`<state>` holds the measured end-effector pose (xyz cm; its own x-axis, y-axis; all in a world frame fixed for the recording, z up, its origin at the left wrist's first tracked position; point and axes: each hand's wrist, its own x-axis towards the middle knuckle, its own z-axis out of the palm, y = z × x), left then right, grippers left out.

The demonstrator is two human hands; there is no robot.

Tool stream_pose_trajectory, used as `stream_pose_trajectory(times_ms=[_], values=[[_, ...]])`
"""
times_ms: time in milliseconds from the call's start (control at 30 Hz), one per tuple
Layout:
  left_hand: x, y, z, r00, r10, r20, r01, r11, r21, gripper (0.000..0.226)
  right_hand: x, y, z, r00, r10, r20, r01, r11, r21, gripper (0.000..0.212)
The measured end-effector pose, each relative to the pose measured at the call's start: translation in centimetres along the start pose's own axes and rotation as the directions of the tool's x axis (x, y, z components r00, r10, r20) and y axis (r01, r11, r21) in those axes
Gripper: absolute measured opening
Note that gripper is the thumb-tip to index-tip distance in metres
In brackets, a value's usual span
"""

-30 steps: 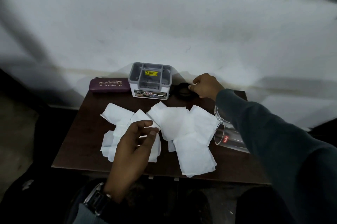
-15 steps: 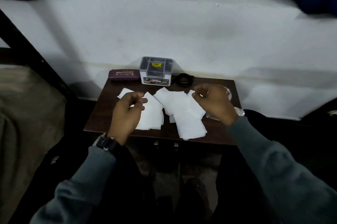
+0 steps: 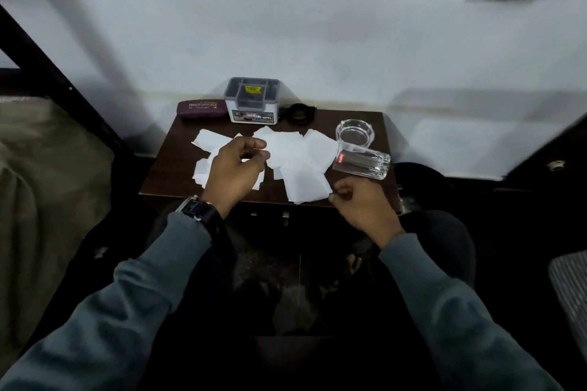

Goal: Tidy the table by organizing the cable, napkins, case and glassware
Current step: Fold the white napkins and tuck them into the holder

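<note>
Several white napkins (image 3: 298,161) lie scattered over the small dark table (image 3: 165,174). My left hand (image 3: 233,171) hovers over the left napkins with curled fingers, thumb and forefinger pinching a napkin. At the table's front edge, my right hand (image 3: 360,204) has curled fingers that pinch the corner of the front napkin (image 3: 306,187). A maroon glasses case (image 3: 201,108) lies at the back left. The coiled black cable (image 3: 298,112) sits at the back, right of a grey box. A drinking glass (image 3: 362,163) lies on its side at the right, with a glass ashtray (image 3: 355,133) behind it.
A grey compartment box (image 3: 252,99) stands at the back centre against the white wall. A dark slanted post (image 3: 63,85) rises at the left. Beige fabric (image 3: 38,187) lies left of the table. My legs are under the front edge.
My right hand left the cable at the back and came to the front napkin corner. My left hand stayed over the left napkins. The camera pulled back and up.
</note>
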<state>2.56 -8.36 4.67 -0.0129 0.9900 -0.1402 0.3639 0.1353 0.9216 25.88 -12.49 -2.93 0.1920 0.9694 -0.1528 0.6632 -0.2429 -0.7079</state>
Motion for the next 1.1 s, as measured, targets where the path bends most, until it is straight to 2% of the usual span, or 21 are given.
stream_pose_trajectory(times_ms=[233, 300, 467, 567, 633, 733, 767, 833, 900, 1033, 1100], values=[[3.1, -0.5, 0.9, 1.0, 0.021, -0.011, -0.02, 0.999, 0.027, 0.013, 2.8, -1.7, 1.7, 0.999, 0.04, -0.001, -0.04, 0.997, -0.064, 0.029], [4.4, -1.5, 1.0, 1.0, 0.024, 0.018, -0.025, 0.999, 0.046, 0.013, 3.5, -2.2, 2.5, 0.996, 0.083, -0.018, -0.084, 0.993, -0.079, 0.031], [7.2, -4.6, 0.5, 0.998, 0.014, 0.057, -0.017, 0.999, 0.04, 0.014, 4.5, -3.2, 5.3, 0.975, 0.214, -0.053, -0.22, 0.937, -0.271, 0.05], [7.9, -6.1, 0.4, 0.998, -0.015, 0.061, 0.015, 1.0, -0.005, 0.014, 5.2, -3.1, 6.4, 0.96, 0.268, -0.081, -0.28, 0.918, -0.28, 0.044], [8.4, -6.9, 0.3, 0.997, -0.034, 0.068, 0.037, 0.999, -0.038, 0.014, 5.7, -2.8, 6.8, 0.949, 0.3, -0.095, -0.312, 0.933, -0.181, 0.034], [9.1, -7.4, -0.1, 0.995, -0.053, 0.083, 0.061, 0.994, -0.087, 0.014, 6.2, -2.6, 6.8, 0.92, 0.389, -0.054, -0.383, 0.919, 0.09, 0.014], [9.3, -7.5, -0.4, 0.995, -0.056, 0.083, 0.064, 0.993, -0.1, 0.013, 6.4, -2.6, 6.8, 0.901, 0.433, -0.012, -0.42, 0.879, 0.225, 0.009], [9.7, -7.7, -0.9, 0.994, -0.072, 0.081, 0.082, 0.989, -0.126, 0.013, 6.7, -3.0, 6.6, 0.85, 0.513, 0.12, -0.503, 0.722, 0.475, 0.006], [10.3, -8.0, -1.6, 0.989, -0.116, 0.086, 0.13, 0.977, -0.171, 0.013, 6.6, -3.5, 6.1, 0.817, 0.527, 0.233, -0.543, 0.568, 0.618, 0.008], [11.1, -7.9, -1.6, 0.945, -0.272, 0.184, 0.317, 0.899, -0.3, 0.013, 5.7, -5.5, 4.6, 0.871, 0.41, 0.272, -0.433, 0.377, 0.819, 0.023], [11.2, -7.9, -1.2, 0.86, -0.392, 0.327, 0.49, 0.812, -0.316, 0.029, 5.3, -7.1, 4.3, 0.919, 0.303, 0.253, -0.353, 0.343, 0.87, 0.023]])
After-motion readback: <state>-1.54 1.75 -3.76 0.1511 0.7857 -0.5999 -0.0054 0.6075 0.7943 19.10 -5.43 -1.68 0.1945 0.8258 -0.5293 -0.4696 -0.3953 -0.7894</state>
